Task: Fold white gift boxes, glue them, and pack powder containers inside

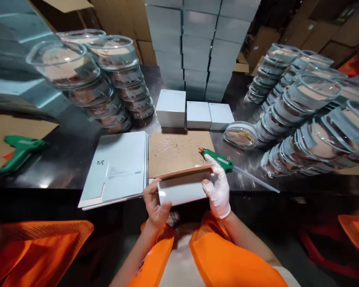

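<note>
Between my two hands is a white cardboard box piece (184, 192), folded up with a brown inner edge showing along its top. My bare left hand (157, 204) grips its left end, thumb on the near face. On the right end, my right hand (219, 190), in a white glove with bare fingertips, is closed round it. A green glue gun (218, 159) lies just beyond my right hand, a clear glue stick trailing from its back. Under its tip is a brown cardboard sheet (179, 153) marked with glue bits. Flat white printed box blanks (119, 167) are stacked to the left.
White boxes (170, 107) stand behind the cardboard sheet, before a tall stack of white boxes (197, 48). Clear round containers (107, 91) tower left, with more containers (305, 115) right. Another green glue gun (20, 149) lies far left. People in orange sit either side.
</note>
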Action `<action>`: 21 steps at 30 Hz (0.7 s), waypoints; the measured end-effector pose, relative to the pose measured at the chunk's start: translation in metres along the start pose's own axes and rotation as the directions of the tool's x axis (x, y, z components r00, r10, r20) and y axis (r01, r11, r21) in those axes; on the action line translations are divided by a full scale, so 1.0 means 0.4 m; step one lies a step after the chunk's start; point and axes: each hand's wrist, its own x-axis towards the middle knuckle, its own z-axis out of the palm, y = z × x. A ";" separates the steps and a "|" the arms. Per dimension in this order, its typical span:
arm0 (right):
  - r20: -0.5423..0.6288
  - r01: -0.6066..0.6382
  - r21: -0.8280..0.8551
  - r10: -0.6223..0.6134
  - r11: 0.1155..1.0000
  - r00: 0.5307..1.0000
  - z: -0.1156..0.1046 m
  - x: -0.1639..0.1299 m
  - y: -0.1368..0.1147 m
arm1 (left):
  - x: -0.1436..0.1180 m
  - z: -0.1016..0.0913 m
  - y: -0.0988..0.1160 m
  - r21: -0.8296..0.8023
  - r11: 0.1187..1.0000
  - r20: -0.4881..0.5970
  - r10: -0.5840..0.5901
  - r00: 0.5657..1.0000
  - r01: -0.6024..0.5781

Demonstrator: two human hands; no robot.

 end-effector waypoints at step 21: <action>-0.323 -0.706 -0.581 0.681 0.405 0.657 -0.201 0.070 0.093 | 0.069 -0.019 -0.007 0.122 0.922 0.203 0.339 0.918 -0.368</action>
